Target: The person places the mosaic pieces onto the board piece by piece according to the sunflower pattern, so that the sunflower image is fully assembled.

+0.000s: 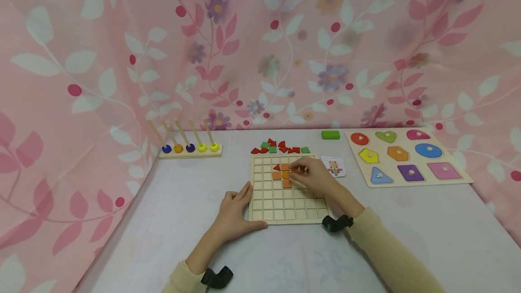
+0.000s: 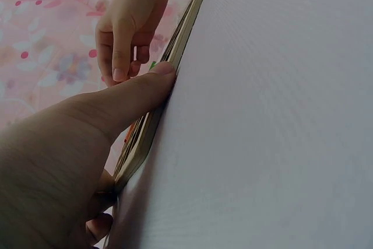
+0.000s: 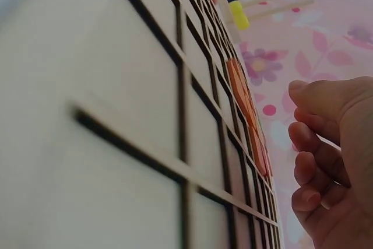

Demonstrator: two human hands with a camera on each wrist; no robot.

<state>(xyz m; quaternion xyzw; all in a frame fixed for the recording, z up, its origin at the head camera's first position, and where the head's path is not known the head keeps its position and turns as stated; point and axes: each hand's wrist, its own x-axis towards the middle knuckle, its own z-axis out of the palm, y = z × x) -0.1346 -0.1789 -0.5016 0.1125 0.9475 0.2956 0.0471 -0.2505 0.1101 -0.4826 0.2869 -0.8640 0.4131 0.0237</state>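
Note:
My left hand (image 1: 236, 214) spans the near left corner of a wooden grid board (image 1: 268, 214). Its thumb (image 2: 145, 88) lies straight along the front edge, while the fingers touch the left side. Over the board's upper middle hovers my right hand (image 1: 311, 174), thumb and index fingertips apart, with no piece visible between them. By those fingertips are a round orange-yellow piece (image 1: 286, 175), orange squares (image 1: 287, 184) and a red triangle (image 1: 277, 167). A red piece partly shows behind the hand. In the right wrist view the right fingers (image 3: 312, 144) are loosely curled.
Red and green loose pieces (image 1: 272, 149) lie behind the board. A pattern card (image 1: 333, 166) is at its right, with a green block (image 1: 330, 135) farther back. A knobbed shape puzzle (image 1: 407, 177) lies far right; a peg stand with coloured beads (image 1: 191, 153) stands left.

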